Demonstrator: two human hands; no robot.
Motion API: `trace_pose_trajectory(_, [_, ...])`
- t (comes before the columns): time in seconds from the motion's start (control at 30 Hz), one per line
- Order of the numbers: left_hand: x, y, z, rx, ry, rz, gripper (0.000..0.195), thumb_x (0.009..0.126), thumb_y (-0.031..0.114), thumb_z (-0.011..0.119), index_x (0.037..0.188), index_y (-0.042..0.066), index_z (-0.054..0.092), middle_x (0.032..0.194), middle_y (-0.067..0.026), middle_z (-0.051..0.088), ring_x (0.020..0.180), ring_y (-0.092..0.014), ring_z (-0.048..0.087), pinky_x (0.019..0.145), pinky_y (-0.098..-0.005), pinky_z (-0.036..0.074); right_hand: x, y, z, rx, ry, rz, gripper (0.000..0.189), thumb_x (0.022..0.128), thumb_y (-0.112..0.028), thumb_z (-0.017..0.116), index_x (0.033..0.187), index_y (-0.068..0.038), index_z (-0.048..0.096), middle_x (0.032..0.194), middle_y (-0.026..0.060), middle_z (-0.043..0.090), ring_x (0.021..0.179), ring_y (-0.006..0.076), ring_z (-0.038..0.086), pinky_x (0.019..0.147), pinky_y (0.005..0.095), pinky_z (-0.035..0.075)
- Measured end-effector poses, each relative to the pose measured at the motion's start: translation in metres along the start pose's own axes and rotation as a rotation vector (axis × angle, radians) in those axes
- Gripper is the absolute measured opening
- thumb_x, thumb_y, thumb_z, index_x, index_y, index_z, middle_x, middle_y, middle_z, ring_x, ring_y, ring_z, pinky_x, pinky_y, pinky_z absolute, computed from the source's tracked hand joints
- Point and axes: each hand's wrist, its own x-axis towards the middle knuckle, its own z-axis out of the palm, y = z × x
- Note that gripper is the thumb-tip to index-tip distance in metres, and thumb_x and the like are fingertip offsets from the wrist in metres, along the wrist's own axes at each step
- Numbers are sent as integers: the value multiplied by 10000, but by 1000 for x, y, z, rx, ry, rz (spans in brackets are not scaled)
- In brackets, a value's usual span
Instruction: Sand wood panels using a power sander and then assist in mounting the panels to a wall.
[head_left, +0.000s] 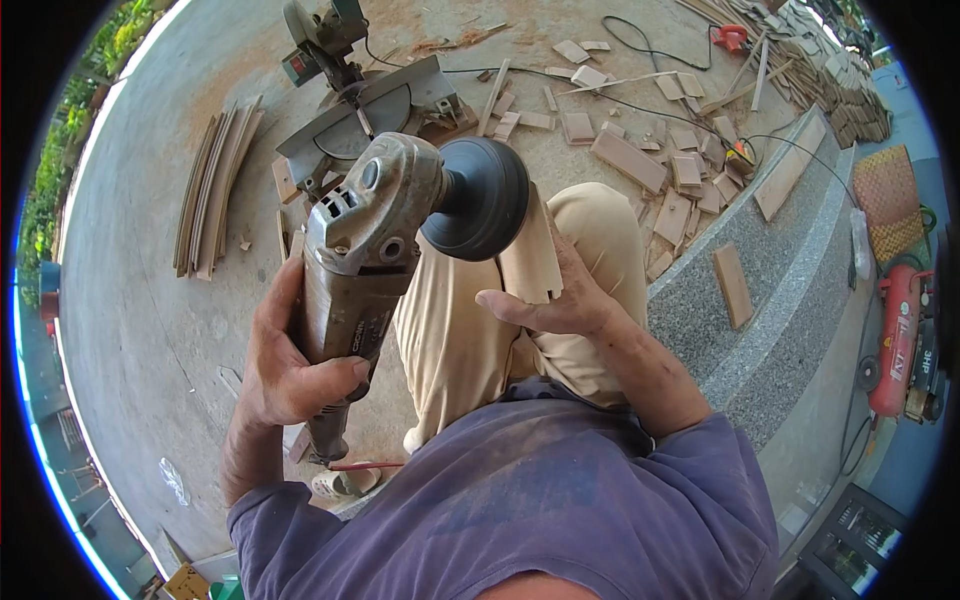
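My left hand is wrapped around the body of a worn Crown angle grinder, thumb across its near side. A round black backing pad is fitted to the grinder's head and stands over my right thigh. Just right of the pad, my right hand holds a short pale wooden piece with a rounded face and a notched near end. The pad overlaps the wood's far part; whether they touch cannot be told. Most of my right fingers are hidden behind the wood.
A miter saw stands ahead on the concrete floor, with long wooden strips to its left. Many offcuts and a power cord lie ahead right. At right are a granite step with a wooden block and a red air compressor.
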Motion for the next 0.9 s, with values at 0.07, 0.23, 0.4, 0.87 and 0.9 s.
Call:
trace_pose_trajectory(0.07, [1,1,-1,5,-3,13,907,577,222,816,1374,-50,479,1182,-129,644,1084,-197,607,978,-319,452,1,3,-1,-105,8,-111,1153,759,-221,800,1622,-73,50,1558,223,304,1467,399,322,1215,479,290])
trace_pose_trajectory(0.23, [1,-4,0,27,-3,5,910,579,222,817,1378,-49,476,1195,-131,640,1088,-206,610,980,-329,457,2,1,-3,-153,34,-191,1162,754,-218,799,1619,-67,38,1556,240,296,1456,409,329,1213,485,296])
trace_pose_trajectory(0.4, [3,-5,3,1,0,9,887,577,207,805,1366,-44,486,1180,-127,644,1076,-200,611,970,-326,461,3,1,-3,-154,23,-178,1159,759,-215,804,1614,-57,38,1544,247,301,1446,415,336,1203,487,317])
trace_pose_trajectory(0.87, [2,-11,-1,46,-15,68,874,567,194,795,1350,-50,495,1157,-124,656,1045,-201,617,952,-323,468,3,0,-2,-184,44,-185,1157,743,-214,820,1610,-63,68,1533,222,326,1435,404,354,1195,483,341])
trace_pose_trajectory(0.9, [0,-12,-2,80,-24,66,879,563,193,794,1352,-56,498,1148,-127,661,1038,-202,626,944,-321,473,3,0,-2,-185,45,-183,1157,743,-214,820,1610,-63,68,1533,222,326,1435,404,354,1195,483,341])
